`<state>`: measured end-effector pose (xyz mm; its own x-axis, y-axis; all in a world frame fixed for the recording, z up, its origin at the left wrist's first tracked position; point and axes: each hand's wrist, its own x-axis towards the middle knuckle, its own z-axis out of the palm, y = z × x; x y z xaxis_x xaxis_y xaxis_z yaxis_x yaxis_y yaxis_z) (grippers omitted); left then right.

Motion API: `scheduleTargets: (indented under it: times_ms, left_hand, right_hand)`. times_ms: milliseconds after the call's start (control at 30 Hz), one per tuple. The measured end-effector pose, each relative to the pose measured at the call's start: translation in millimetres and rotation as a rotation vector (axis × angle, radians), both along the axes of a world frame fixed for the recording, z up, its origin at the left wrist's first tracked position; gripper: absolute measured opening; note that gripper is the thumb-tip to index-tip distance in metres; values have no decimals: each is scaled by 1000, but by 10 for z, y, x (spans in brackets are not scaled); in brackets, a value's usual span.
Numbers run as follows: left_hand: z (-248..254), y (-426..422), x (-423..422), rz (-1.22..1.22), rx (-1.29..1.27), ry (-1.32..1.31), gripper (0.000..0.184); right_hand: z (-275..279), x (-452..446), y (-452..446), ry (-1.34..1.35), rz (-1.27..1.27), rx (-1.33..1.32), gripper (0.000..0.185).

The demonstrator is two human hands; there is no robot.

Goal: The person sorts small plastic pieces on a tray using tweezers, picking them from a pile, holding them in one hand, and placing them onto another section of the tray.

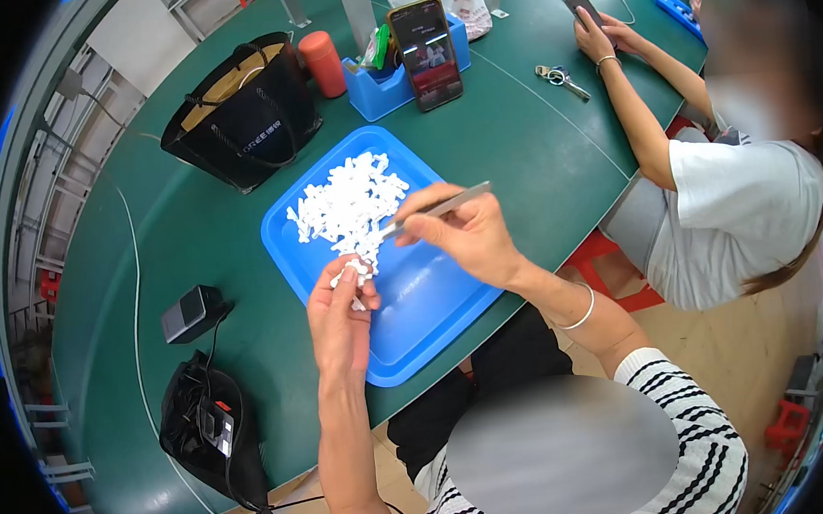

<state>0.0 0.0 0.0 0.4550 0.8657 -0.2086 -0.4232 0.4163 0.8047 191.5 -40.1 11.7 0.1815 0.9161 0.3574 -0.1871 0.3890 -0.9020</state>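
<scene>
Over the near-left part of a blue tray (pixel 425 327), my left hand (pixel 337 309) is closed on a few small white pieces (pixel 359 270), its fingertips pinching them. My right hand (pixel 467 235) grips a slim silver metal tool (pixel 460 199) like a pen. The tool's lower end points down-left toward the white pieces; whether it is a blade or tweezers I cannot tell. A heap of small white pieces (pixel 347 200), knobby and likely plastic, lies in the far half of the tray, just beyond both hands.
A black tote bag (pixel 243 126), red bottle (pixel 322 65), and phone (pixel 427 56) against a blue holder (pixel 373 90) stand behind the tray. Left are a power bank (pixel 194 315) and black pouch (pixel 205 420). Keys (pixel 561 80) lie right, near a seated person (pixel 738 199) holding a phone.
</scene>
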Motion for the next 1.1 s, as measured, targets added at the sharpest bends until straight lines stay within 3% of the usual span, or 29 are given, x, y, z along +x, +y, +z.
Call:
scheduleTargets:
  times_ms: [167, 367, 1100]
  left_hand:
    - [0, -6, 25, 10, -39, -19, 22]
    - [19, -9, 46, -53, -45, -57, 27]
    - [60, -26, 63, -74, -15, 70, 24]
  right_hand:
    - [-18, 67, 25, 59, 8, 21, 16]
    - [77, 23, -31, -299, 49, 21, 12]
    - [68, -57, -34, -326, 98, 25, 16]
